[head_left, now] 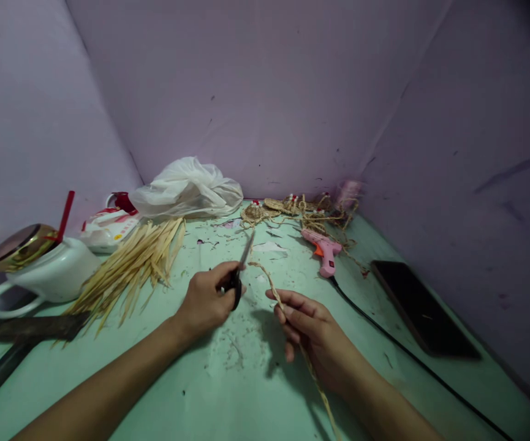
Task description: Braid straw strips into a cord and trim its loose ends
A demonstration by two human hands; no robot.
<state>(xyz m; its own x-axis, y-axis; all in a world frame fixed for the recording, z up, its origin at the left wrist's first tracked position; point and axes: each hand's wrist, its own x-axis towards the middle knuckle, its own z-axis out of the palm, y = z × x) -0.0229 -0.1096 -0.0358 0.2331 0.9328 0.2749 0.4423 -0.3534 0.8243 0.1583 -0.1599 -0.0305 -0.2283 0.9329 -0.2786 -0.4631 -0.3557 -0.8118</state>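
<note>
My left hand (209, 299) is closed round the black handles of a pair of scissors (246, 251), whose blades point up and away from me. A braided straw cord (271, 283) is pinched between the thumb and fingers of my right hand (308, 327). The cord's short end curves to the left, close to the scissors but apart from my left hand. Its longer part runs down past my right palm and out at the bottom of the view. Small fibre scraps (234, 349) lie on the green table (228, 398) beneath my hands.
Dry straw strips (131, 263) lie at left, beside a white mug (62, 269) and a hammer (39, 327). A white plastic bag (191, 187) sits at the back. Woven straw pieces (255, 212), a pink glue gun (323, 250) with a black cable, and a phone (421, 306) are rightward.
</note>
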